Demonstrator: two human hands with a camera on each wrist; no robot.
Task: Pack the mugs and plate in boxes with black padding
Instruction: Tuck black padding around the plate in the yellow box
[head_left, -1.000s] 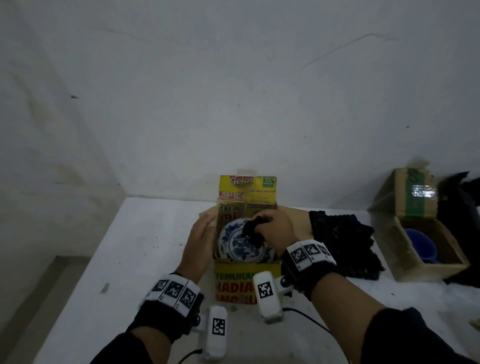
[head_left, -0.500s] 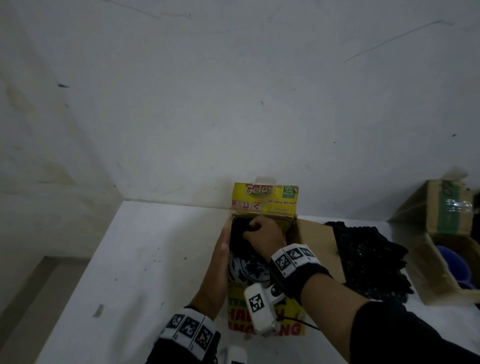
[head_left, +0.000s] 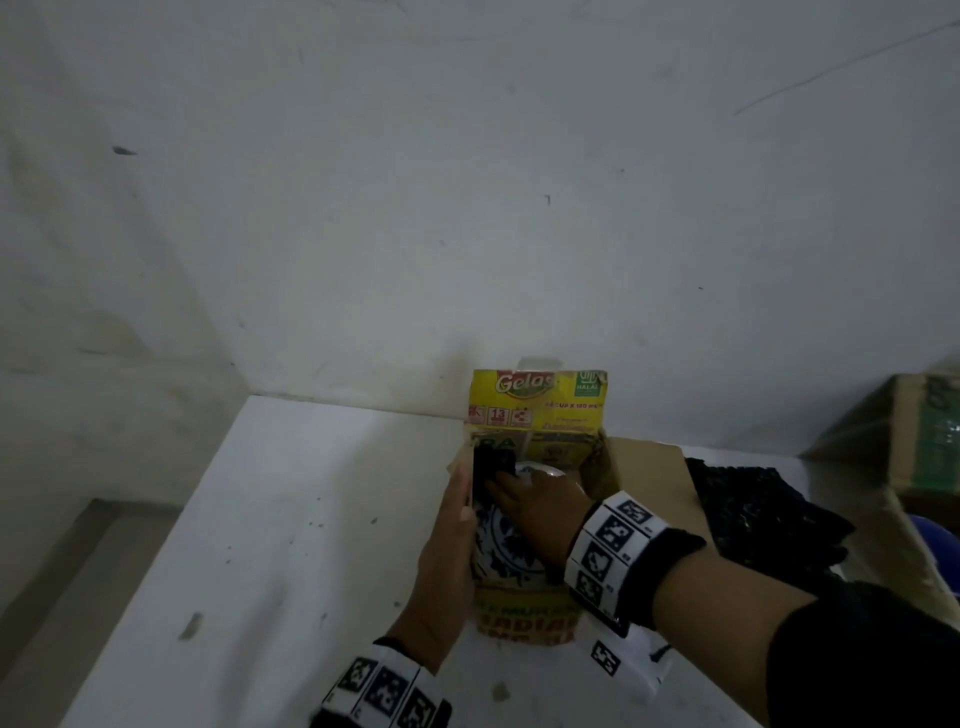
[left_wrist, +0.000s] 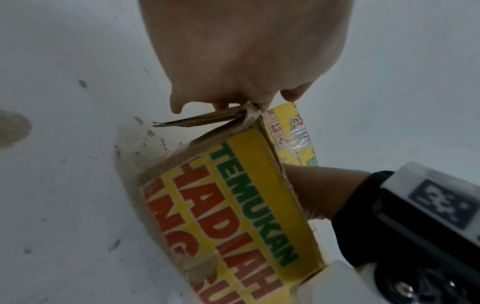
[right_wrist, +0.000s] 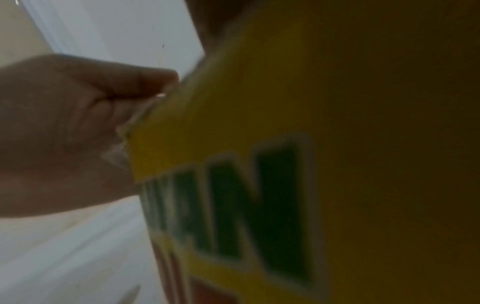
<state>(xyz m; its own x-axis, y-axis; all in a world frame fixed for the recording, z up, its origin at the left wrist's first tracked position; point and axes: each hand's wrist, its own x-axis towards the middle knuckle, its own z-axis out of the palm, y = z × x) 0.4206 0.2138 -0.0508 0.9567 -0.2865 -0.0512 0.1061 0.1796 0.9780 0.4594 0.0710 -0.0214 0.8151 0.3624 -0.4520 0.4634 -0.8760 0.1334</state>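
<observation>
From the head view, the blue-and-white plate (head_left: 498, 535) lies inside the yellow carton (head_left: 540, 400) on the worktop (head_left: 291, 519), while the right hand (head_left: 535, 512) pushes black padding (head_left: 491, 465) down the left wall, its grip apparently pinching it. In the left wrist view, the left hand (left_wrist: 246, 51) has its grip clasped on the carton's side flap (left_wrist: 207, 120); the wall is best kept spread so the padding slides between plate and card. The right wrist view is blurred, showing only carton print.

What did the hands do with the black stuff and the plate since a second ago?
The right hand carried the black padding from the plate's front to the far left corner of the yellow box. The left hand slid farther along the box's left flap. The plate stayed in the box.
</observation>
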